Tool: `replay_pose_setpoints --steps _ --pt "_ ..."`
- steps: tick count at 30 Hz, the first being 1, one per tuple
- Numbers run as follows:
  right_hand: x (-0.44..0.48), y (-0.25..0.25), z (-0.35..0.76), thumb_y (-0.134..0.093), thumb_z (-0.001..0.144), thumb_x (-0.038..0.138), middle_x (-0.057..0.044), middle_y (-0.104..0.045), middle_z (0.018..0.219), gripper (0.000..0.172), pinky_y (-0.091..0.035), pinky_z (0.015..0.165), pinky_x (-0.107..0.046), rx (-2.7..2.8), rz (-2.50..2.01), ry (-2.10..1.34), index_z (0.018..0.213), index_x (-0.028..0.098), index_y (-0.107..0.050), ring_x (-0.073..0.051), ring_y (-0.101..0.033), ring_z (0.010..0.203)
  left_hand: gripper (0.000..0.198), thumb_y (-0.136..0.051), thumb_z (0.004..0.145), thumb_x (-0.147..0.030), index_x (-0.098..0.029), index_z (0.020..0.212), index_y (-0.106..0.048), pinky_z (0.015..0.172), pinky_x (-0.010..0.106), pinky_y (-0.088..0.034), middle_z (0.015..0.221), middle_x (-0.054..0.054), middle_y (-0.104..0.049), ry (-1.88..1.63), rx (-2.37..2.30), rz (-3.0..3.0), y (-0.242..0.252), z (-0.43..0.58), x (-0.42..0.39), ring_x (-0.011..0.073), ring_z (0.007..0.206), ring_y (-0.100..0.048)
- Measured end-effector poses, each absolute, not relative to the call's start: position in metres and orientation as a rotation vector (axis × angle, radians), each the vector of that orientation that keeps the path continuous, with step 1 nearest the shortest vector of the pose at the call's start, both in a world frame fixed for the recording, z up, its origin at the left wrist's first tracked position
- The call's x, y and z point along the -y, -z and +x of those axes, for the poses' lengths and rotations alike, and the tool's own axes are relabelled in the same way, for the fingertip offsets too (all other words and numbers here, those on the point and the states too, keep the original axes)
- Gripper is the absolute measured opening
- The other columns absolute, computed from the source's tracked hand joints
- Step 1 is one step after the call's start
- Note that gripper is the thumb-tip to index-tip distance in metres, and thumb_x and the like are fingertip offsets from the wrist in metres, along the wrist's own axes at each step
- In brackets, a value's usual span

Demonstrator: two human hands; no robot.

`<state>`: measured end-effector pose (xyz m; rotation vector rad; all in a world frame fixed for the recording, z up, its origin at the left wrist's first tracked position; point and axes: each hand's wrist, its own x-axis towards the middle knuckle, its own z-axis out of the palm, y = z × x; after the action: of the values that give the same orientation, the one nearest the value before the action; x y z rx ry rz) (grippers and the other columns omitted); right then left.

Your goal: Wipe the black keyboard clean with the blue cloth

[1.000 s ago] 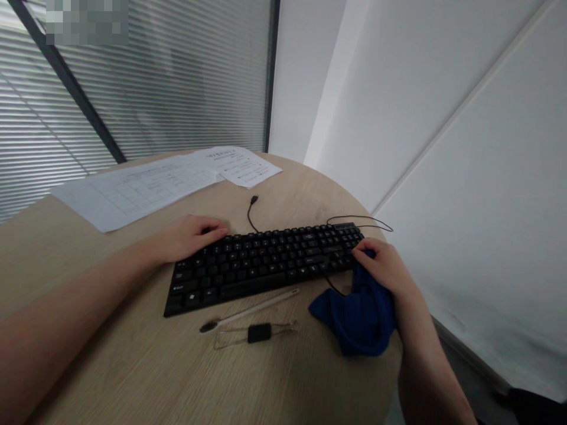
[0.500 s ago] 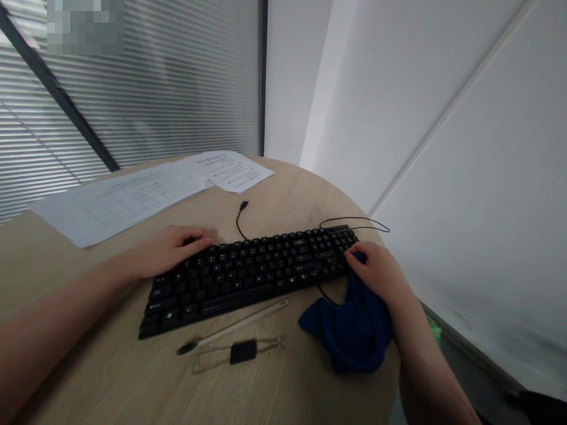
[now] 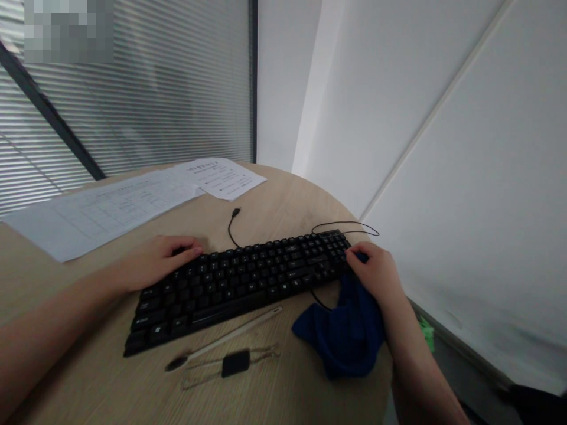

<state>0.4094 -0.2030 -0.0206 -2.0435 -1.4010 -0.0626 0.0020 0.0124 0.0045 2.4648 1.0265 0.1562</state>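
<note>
A black keyboard (image 3: 248, 274) lies at a slant on the round wooden table. My left hand (image 3: 162, 260) grips its left end, with the thumb along the back edge and the other fingers partly hidden. At the keyboard's right end, my right hand (image 3: 374, 268) pinches a blue cloth (image 3: 341, 336) against the number keys. Most of the cloth hangs in loose folds onto the table below that hand. In front of the keyboard rest a thin toothbrush-like brush (image 3: 225, 337) with a dark head and a black block with wire loops (image 3: 236, 363), which resembles a keycap puller.
Printed papers (image 3: 119, 206) spread along the table's far left side. The keyboard's cable (image 3: 233, 227) ends in a plug behind it, and a cable loop (image 3: 349, 223) reaches the right table edge. A white wall (image 3: 443, 177) stands close on the right, with something green (image 3: 426, 333) below.
The view has shifted slightly, so the table things appear lower and farther left. My right hand with the blue cloth sits slightly nearer the keyboard's right edge. My left hand keeps its place.
</note>
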Motion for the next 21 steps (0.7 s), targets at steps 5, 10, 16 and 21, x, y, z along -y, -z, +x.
replay_pose_setpoints --steps 5,10,16,21 --pt "0.2024 0.0218 0.4113 -0.057 0.081 0.039 -0.005 -0.072 0.08 0.024 -0.041 0.068 -0.03 1.305 -2.148 0.028 0.074 0.021 -0.072 -0.022 -0.064 0.076 0.046 -0.042 0.093 -0.055 -0.018 0.091 -0.069 0.078 0.03 -0.041 0.084 0.003 -0.072 -0.16 -1.033 2.467 -0.0011 0.001 -0.0155 0.0209 0.083 -0.061" --pt "0.2017 0.0227 0.4079 -0.058 0.082 0.035 -0.003 -0.074 0.08 0.021 -0.041 0.067 -0.028 1.473 -2.2 0.001 0.076 0.023 -0.075 -0.021 -0.065 0.077 0.049 -0.039 0.094 -0.056 -0.017 0.093 -0.068 0.08 0.031 -0.041 0.086 0.004 -0.072 -0.166 -1.021 2.458 -0.0021 0.0034 -0.0146 0.0216 0.084 -0.062" --pt "0.2004 0.0238 0.4089 -0.058 0.081 0.036 -0.003 -0.073 0.079 0.023 -0.041 0.067 -0.028 1.412 -2.208 0.02 0.075 0.023 -0.075 -0.022 -0.065 0.078 0.05 -0.037 0.095 -0.057 -0.018 0.091 -0.068 0.077 0.03 -0.041 0.082 0.003 -0.071 -0.173 -0.988 2.506 -0.0019 0.0033 -0.014 0.0203 0.082 -0.061" --pt "0.2003 0.0262 0.4152 -0.054 0.079 0.04 -0.003 -0.068 0.071 0.028 -0.041 0.067 -0.027 1.24 -2.034 0.052 0.068 0.019 -0.068 -0.019 -0.061 0.071 0.05 -0.036 0.097 -0.056 -0.017 0.091 -0.067 0.078 0.03 -0.041 0.084 0.004 -0.071 -0.185 -0.967 2.536 0.0008 0.002 -0.0157 0.0204 0.082 -0.061"
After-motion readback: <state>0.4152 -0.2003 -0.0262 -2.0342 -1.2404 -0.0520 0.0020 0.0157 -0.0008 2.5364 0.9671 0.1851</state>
